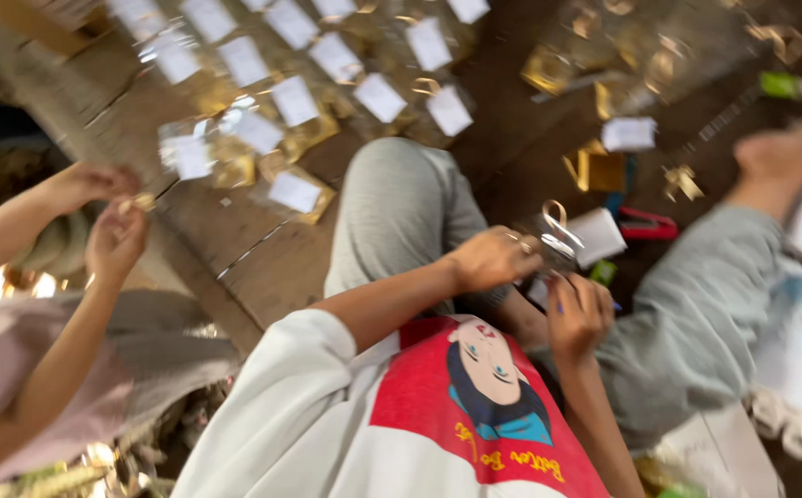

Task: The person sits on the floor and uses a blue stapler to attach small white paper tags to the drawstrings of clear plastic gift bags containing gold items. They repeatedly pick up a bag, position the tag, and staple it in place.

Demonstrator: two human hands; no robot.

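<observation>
I sit cross-legged in grey trousers [401,203] and a white shirt with a red print. My left hand [493,258] pinches a small clear packet [559,235] that has a gold ring and a white card [596,235] in it. Just below the packet, my right hand [581,314] is curled around a thin blue pen [615,305], of which only the ends show. The picture is blurred by motion.
Several clear packets with white cards [295,100] and gold pieces lie in rows on the wooden floor [262,267]. A red stapler [648,224] and gold boxes [599,171] lie nearby. Another person's hands [110,217] at left hold a small gold item. A third person's grey leg [705,304] is at right.
</observation>
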